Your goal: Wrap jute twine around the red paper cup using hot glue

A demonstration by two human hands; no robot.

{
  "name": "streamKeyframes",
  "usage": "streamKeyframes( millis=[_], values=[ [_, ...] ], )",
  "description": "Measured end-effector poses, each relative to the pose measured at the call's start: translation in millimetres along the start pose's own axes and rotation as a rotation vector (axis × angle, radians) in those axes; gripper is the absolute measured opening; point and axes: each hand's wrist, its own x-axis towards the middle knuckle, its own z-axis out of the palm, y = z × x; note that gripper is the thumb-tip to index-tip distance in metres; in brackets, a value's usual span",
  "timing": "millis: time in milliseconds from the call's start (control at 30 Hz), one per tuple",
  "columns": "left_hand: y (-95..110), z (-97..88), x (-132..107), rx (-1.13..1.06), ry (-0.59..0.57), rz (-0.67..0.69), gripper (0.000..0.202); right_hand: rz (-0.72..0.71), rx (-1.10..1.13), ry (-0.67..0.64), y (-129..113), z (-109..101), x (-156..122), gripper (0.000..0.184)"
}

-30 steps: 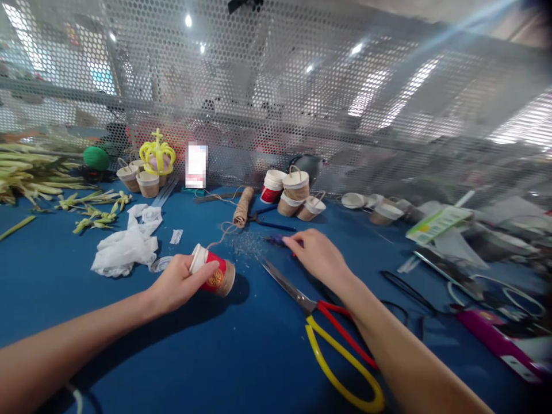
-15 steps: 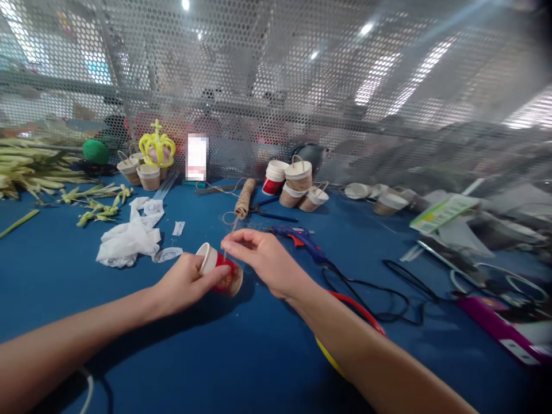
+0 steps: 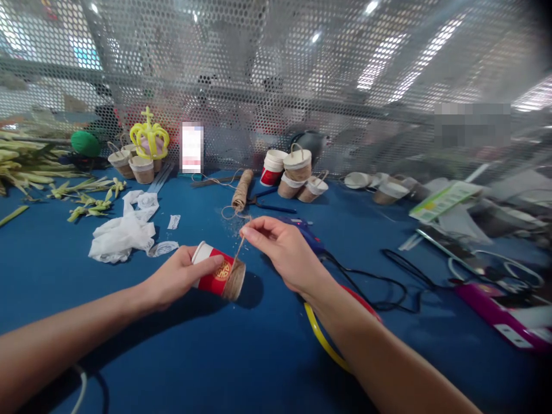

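Head view: a blue worktop point(image 3: 207, 362) is seen below both hands.
Left hand point(image 3: 176, 276): its thumb and fingers are closed around a red-and-white paper cup with a gold emblem point(image 3: 214, 283); the thumb is laid across the red band.
Cup's position: it is tilted on its side, its white rim turned toward the left hand and its twine-wrapped base toward the right hand.
Right hand point(image 3: 280, 247): a thin strand of brown twine point(image 3: 240, 248) is pinched between thumb and fingertips and held straight, up and away from the wrapped base.
Brown roll of wound twine point(image 3: 242, 190): placed just beyond the right hand's fingertips.
Blue glue gun with black cable point(image 3: 308, 233): partly hidden behind the right hand.
Yellow looped tool handle point(image 3: 321, 333): partly covered by the right forearm, nearer than the right hand.
Crumpled white translucent ribbon point(image 3: 123, 236): spread beyond the left hand.
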Motion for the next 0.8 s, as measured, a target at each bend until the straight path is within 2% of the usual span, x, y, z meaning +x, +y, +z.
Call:
streamKeyframes(
  millis=[300, 467, 800],
  values=[
    [-0.2, 1.1, -3.4, -0.020, 0.000, 0.051, 0.029, 0.037, -0.040, -0.010, 2.9, 0.7, -0.2, 0.014],
    [-1.2, 1.5, -6.1, 0.042, 0.029, 0.091, 0.031, 0.061, -0.093, -0.028, 1.4, 2.4, -1.8, 0.014],
    [-1.4, 0.8, -9.7, -0.043, -0.026, 0.122, 0.024, 0.091, -0.088, -0.063, 6.3, 6.6, -3.5, 0.015]
  ],
)
